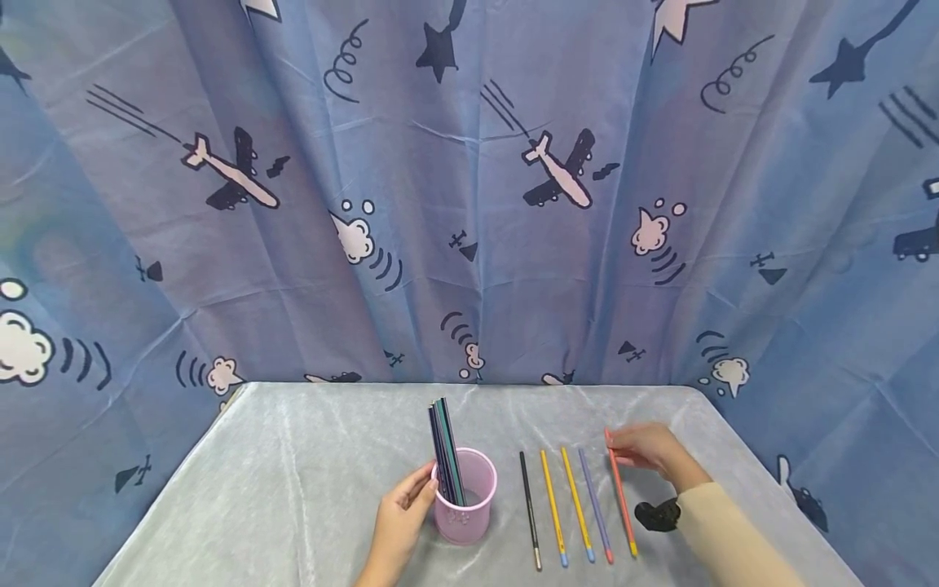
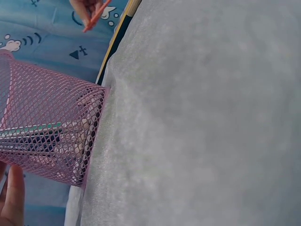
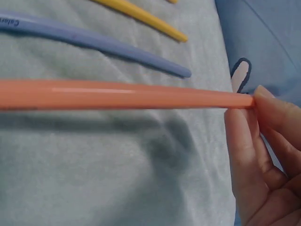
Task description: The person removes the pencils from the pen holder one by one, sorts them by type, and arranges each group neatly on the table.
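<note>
My left hand grips the left side of a pink mesh pen cup, its thumb and fingers near the rim. A bundle of dark and teal pencils leans in that cup. On the right, my right hand pinches an orange-red pencil at its far end between thumb and fingers. In the right wrist view the orange-red pencil casts a shadow on the cloth. Left of it lie a purple pencil, two yellow pencils and a black pencil, side by side.
A pale grey cloth covers the table. Behind it hangs a blue curtain printed with planes and stars. A black object sits by the right sleeve.
</note>
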The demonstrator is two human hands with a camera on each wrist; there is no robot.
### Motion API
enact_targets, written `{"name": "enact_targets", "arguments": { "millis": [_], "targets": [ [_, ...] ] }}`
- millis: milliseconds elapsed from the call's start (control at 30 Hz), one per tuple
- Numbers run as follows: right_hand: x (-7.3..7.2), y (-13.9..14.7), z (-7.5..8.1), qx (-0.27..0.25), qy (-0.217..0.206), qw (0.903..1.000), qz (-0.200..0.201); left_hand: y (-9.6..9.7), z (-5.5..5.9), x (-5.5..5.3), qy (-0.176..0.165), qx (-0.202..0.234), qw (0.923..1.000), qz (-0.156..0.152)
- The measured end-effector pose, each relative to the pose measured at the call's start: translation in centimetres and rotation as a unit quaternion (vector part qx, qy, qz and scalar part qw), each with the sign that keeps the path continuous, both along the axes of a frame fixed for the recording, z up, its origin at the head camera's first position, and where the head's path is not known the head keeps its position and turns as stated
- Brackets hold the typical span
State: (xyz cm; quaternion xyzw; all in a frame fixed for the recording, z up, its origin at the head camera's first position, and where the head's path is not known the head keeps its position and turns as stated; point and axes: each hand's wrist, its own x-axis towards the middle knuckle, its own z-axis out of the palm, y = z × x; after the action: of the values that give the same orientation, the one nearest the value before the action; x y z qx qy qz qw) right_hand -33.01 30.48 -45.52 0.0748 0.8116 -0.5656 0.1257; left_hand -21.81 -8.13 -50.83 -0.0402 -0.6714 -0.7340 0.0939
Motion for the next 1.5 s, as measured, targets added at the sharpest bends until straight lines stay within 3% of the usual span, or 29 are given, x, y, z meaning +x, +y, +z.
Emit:
{"name": "enact_targets", "arguments": {
  "millis": [333, 733, 967, 1100, 1500],
  "targets": [
    [0.0, -0.2, -1.0, -0.006, -0.022, 0.9993, -0.031, 0.1, -0.1, 0.0, -0.008, -0.002, 0.9999, 0.009],
    [-0.1, -0.6, -2.2, -0.024, -0.020, 0.9992, -0.026, 0.0, 0.0, 0.1, -0.007, -0.001, 1.0000, 0.007],
    [-0.5, -0.8, -3.1, 0.025, -0.032, 0.9973, -0.062, 0.0, 0.0, 0.0, -0.002, 0.000, 1.0000, 0.000],
    [-0.6, -0.9, -3.4, 0.041, -0.031, 0.9967, -0.062, 0.0, 0.0, 0.1, -0.003, 0.002, 1.0000, -0.001],
    [-0.7, -1.0, -3.9, 0.045, -0.028, 0.9955, -0.079, 0.0, -0.1, 0.0, 0.001, 0.000, 1.0000, 0.003]
  ]
}}
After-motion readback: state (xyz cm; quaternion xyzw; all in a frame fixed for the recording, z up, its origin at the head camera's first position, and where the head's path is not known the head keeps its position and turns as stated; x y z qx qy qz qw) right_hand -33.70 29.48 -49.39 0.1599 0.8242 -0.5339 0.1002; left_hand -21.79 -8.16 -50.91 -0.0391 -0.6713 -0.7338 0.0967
